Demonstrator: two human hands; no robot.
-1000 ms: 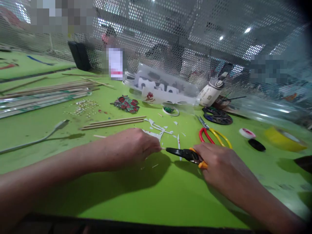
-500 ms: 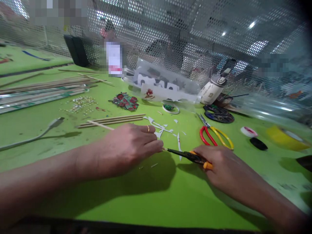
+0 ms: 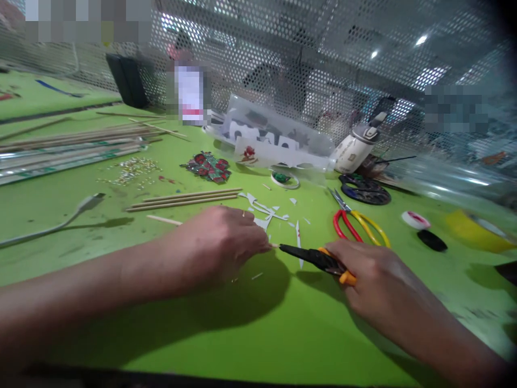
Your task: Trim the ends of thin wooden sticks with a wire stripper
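My left hand (image 3: 226, 237) is closed around a thin wooden stick (image 3: 163, 220), whose tail sticks out to the left and whose tip shows past my fingers. At that tip are the dark jaws of orange-handled pliers (image 3: 309, 256). My right hand (image 3: 371, 267) is wrapped around their handles; whether the jaws bite the stick is too small to tell. Behind my left hand lie several similar sticks (image 3: 189, 199) and white paper scraps (image 3: 269, 213). Scissors (image 3: 343, 207) with red and yellow handles rest just beyond my right hand.
At the back stand a translucent plastic container (image 3: 278, 143) and a tilted white bottle (image 3: 355, 148). Yellow tape (image 3: 476, 229) lies right, near a dark palette (image 3: 365, 189). Left are long stick bundles (image 3: 72, 156), scattered beads (image 3: 135, 171) and a white cable (image 3: 60, 226). Red-and-green pieces (image 3: 208, 166) lie mid-table.
The stick's tail in my left hand has dropped lower and turned closer to level. My left hand has rolled slightly. The pliers remain at the stick's tip.
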